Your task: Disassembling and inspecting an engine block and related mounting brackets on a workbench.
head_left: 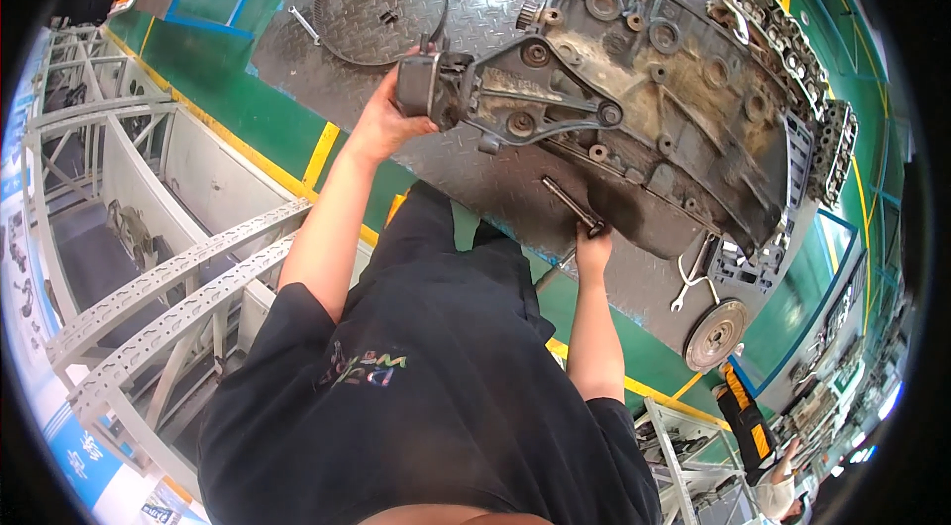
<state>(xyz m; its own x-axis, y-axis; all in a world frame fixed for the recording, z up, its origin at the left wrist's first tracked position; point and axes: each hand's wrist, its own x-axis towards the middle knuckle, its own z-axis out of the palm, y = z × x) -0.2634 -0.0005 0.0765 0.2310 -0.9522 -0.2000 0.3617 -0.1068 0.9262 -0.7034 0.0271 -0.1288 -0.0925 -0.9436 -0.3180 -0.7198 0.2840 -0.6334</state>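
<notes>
1. Left hand (386, 121) is gripping the mount (434, 87), its bracket (498, 87) resting against the block (684, 89).
2. Right hand (592, 253) is gripping 1 tool (568, 198), off the bracket.
3. Bracket is seemingly sitting in place; tightness isn't showing.

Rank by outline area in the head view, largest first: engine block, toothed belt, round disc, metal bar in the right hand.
1. Engine block
2. Toothed belt, counting its whole loop
3. Round disc
4. Metal bar in the right hand

No two look alike in size.
</notes>
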